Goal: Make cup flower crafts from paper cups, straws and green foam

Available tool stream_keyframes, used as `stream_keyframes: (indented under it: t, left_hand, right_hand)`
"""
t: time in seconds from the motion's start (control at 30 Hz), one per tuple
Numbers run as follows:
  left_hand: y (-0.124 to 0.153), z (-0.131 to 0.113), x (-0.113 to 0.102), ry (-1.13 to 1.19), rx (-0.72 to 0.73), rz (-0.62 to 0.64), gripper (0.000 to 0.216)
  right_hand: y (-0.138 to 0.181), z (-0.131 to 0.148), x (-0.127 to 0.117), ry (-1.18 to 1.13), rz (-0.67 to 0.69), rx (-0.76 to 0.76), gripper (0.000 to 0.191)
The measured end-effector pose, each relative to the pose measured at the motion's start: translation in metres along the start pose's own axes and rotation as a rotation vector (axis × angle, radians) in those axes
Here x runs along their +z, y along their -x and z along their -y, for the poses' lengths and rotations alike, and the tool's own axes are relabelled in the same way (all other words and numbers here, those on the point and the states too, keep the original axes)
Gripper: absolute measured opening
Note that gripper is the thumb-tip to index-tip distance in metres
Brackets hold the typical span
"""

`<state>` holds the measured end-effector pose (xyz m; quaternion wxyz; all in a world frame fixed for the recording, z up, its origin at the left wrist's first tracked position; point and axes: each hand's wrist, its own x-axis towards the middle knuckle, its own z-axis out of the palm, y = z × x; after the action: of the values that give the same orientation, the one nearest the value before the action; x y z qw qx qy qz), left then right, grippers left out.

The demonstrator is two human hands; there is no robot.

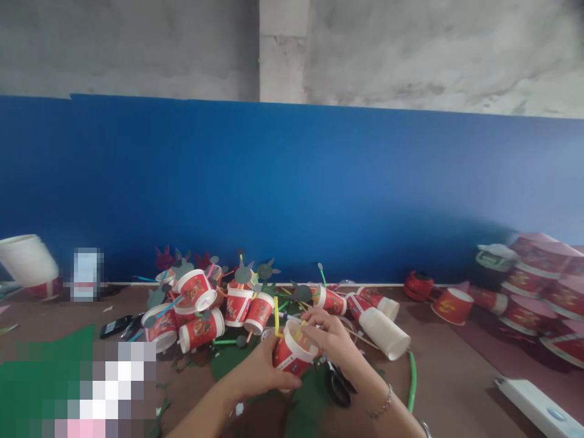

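Note:
My left hand (269, 368) is wrapped round a red paper cup (292, 356) with a white rim, its mouth tilted up toward me. From the cup's left rim rises a bent yellow drinking straw (276, 313). My right hand (331, 334) reaches over the cup's right rim, fingertips pinched at a second yellow piece of straw (300, 331) by the opening. How far that piece goes into the cup is hidden by the fingers. Black-handled scissors (340, 383) lie on the table under my right wrist.
Behind my hands is a heap of decorated red cups (201, 331) with straws and paper cutouts. A nested cup stack (385, 331) lies to the right, near a green tube (413, 380). Stacked red cups (529, 313) and a white box (541, 407) are far right; a blue panel (292, 194) stands behind.

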<state>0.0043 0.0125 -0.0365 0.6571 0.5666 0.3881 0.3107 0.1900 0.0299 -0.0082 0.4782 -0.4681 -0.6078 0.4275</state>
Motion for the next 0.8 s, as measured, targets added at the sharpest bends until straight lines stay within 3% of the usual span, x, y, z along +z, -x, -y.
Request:
stream_keyframes:
  t: [0.13, 0.23, 0.5, 0.63, 0.73, 0.8]
  left_hand:
    - [0.000, -0.005, 0.004, 0.058, 0.055, 0.006, 0.095]
    - [-0.001, -0.003, 0.010, 0.108, 0.091, -0.104, 0.110]
    - [-0.005, 0.004, 0.012, 0.049, 0.239, -0.227, 0.106]
    - [-0.004, 0.001, 0.013, 0.012, 0.210, -0.167, 0.101]
    - [-0.001, -0.001, 0.015, -0.015, 0.177, -0.117, 0.104]
    - [0.000, -0.002, 0.014, -0.051, 0.162, -0.093, 0.107]
  right_hand:
    - [-0.003, -0.002, 0.000, 0.083, 0.055, 0.017, 0.021]
    - [-0.004, -0.003, -0.001, 0.127, 0.094, 0.048, 0.021]
    - [-0.006, -0.009, -0.001, 0.160, 0.065, 0.047, 0.020]
    - [-0.002, -0.003, 0.003, 0.280, 0.032, 0.028, 0.015]
    - [0.002, 0.007, 0.005, 0.398, -0.022, -0.059, 0.011]
    - [0.005, 0.012, 0.006, 0.426, 0.014, -0.119, 0.012]
